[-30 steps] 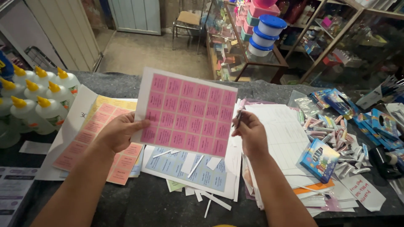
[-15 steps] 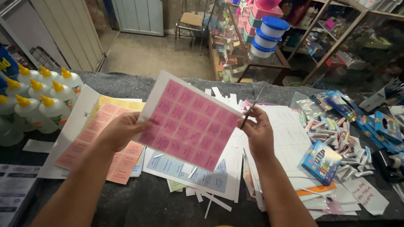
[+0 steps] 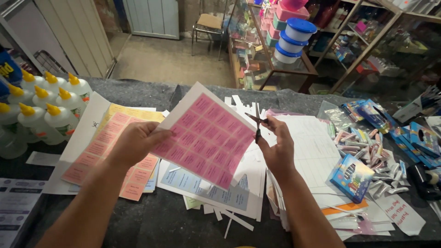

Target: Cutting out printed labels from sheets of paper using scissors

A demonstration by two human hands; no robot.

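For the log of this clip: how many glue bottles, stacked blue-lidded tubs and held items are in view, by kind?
Glue bottles with yellow caps, left: 8 visible
Blue-lidded tubs, stacked: 3
Pink sheet in left hand: 1
Scissors in right hand: 1
Total: 13

Dim shop, bare concrete floor [image 3: 170,59], metal chair [image 3: 209,23], glass display shelves [image 3: 262,59]
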